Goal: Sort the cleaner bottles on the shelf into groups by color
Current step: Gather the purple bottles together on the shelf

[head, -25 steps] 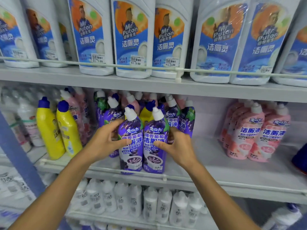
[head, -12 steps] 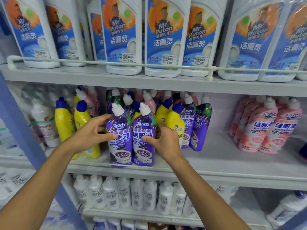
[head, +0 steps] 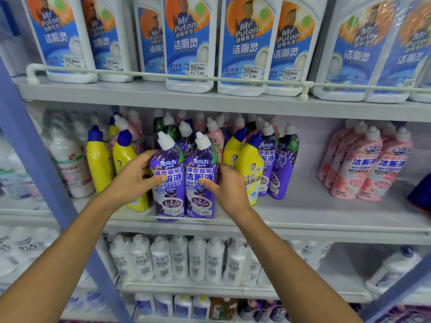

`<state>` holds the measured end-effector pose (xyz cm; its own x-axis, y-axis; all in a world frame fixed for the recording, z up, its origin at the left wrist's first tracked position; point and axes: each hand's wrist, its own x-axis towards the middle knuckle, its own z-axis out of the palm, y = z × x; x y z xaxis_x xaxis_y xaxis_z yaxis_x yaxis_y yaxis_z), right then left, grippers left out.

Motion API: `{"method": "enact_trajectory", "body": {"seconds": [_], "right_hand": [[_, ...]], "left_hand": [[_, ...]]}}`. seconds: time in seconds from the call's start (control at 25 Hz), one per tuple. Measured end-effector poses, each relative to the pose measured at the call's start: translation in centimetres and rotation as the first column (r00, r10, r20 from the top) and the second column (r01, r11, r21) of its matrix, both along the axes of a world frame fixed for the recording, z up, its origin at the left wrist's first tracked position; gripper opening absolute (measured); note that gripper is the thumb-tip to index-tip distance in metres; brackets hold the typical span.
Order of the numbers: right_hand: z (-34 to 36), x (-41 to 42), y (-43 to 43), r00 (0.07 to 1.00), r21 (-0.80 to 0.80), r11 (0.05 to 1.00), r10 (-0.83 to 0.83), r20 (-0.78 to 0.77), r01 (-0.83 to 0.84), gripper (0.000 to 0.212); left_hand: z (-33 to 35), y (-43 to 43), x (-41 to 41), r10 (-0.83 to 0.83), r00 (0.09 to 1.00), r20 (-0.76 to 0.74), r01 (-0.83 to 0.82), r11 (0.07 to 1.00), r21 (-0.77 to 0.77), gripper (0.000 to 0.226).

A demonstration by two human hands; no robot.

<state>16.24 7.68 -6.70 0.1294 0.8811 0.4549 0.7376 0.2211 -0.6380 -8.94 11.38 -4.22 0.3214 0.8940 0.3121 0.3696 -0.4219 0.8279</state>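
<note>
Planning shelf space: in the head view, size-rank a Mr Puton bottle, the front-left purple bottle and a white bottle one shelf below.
1. Mr Puton bottle, top cropped
2. front-left purple bottle
3. white bottle, perhaps just farther

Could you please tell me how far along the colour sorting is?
Done: pink white-capped plastic bottles grouped at right. In hand: left hand grips the left purple white-capped plastic bottle, right hand the right purple bottle. Left: yellow blue-capped bottles sit among purple and pink ones.

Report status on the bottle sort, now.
Left hand grips left purple bottle, right hand grips right purple bottle. Pair upright, touching, at shelf front. Yellow bottles flank them.
</note>
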Motion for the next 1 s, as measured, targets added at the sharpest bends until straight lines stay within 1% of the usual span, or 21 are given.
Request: {"method": "enact_trajectory", "body": {"seconds": [0.08, 0.16, 0.2, 0.28, 0.36, 0.44, 0.52, 0.56, 0.68, 0.8, 0.84, 0.92, 1.0], "right_hand": [[0.2, 0.1, -0.2, 0.999, -0.027, 1.0, 0.01, 0.044, -0.009, 0.041], [0.1, 0.5, -0.6, 0.992, -0.039, 0.999, 0.019, 0.126, -0.014, 0.038], [0.1, 0.8, -0.9, 0.986, -0.052, 0.998, 0.032, 0.163, -0.024, 0.038], [0.4, 1.6, -1.7, 0.967, -0.09, 0.994, 0.077, 0.244, -0.056, 0.04], [0.8, 2.6, -3.1, 0.933, -0.09, 0.991, 0.126, 0.338, -0.101, 0.043], [1.1, 4.3, -5.0, 0.896, -0.051, 0.983, 0.181, 0.406, -0.176, 0.053], [1.3, 6.8, -7.1, 0.863, -0.029, 0.971, 0.223, 0.452, -0.236, 0.065], [1.4, 8.3, -8.1, 0.848, -0.035, 0.97, 0.229, 0.478, -0.242, 0.068], [1.5, 13.8, -10.4, 0.83, -0.125, 0.977, 0.212, 0.516, -0.171, 0.08], [1.3, 19.5, -11.7, 0.816, -0.191, 0.976, 0.196, 0.544, -0.107, 0.083], [1.2, 21.1, -12.0, 0.814, -0.191, 0.977, 0.186, 0.55, -0.094, 0.083], [1.3, 23.7, -12.4, 0.815, -0.19, 0.979, 0.171, 0.553, -0.076, 0.083], [1.6, 25.5, -12.1, 0.823, -0.218, 0.974, 0.172, 0.541, -0.061, 0.082]], "left_hand": [[-0.2, -0.4, 0.0, 0.04, 0.997, -0.059, -0.037, 0.998, 0.053, 0.059], [-0.2, -1.1, 0.2, 0.107, 0.975, -0.192, -0.086, 0.99, 0.116, 0.066], [0.0, -1.7, 0.5, 0.154, 0.946, -0.286, -0.117, 0.983, 0.141, 0.069], [0.2, -3.1, 1.2, 0.252, 0.864, -0.435, -0.184, 0.964, 0.194, 0.069], [0.3, -4.8, 2.1, 0.336, 0.787, -0.518, -0.256, 0.941, 0.222, 0.073], [0.5, -7.1, 3.8, 0.421, 0.686, -0.593, -0.337, 0.907, 0.254, 0.08], [0.4, -9.8, 7.0, 0.438, 0.62, -0.651, -0.342, 0.898, 0.278, 0.086], [0.5, -11.1, 8.9, 0.425, 0.617, -0.662, -0.323, 0.904, 0.28, 0.088], [0.5, -13.1, 15.1, 0.387, 0.619, -0.683, -0.211, 0.92, 0.329, 0.085], [-0.1, -13.7, 21.2, 0.364, 0.638, -0.678, -0.107, 0.914, 0.39, 0.077], [-0.3, -13.8, 22.9, 0.357, 0.63, -0.69, -0.079, 0.913, 0.401, 0.078], [-0.6, -13.5, 25.4, 0.35, 0.61, -0.711, -0.055, 0.914, 0.403, 0.08], [0.1, -12.7, 26.5, 0.369, 0.613, -0.699, -0.089, 0.911, 0.402, 0.079]]}}
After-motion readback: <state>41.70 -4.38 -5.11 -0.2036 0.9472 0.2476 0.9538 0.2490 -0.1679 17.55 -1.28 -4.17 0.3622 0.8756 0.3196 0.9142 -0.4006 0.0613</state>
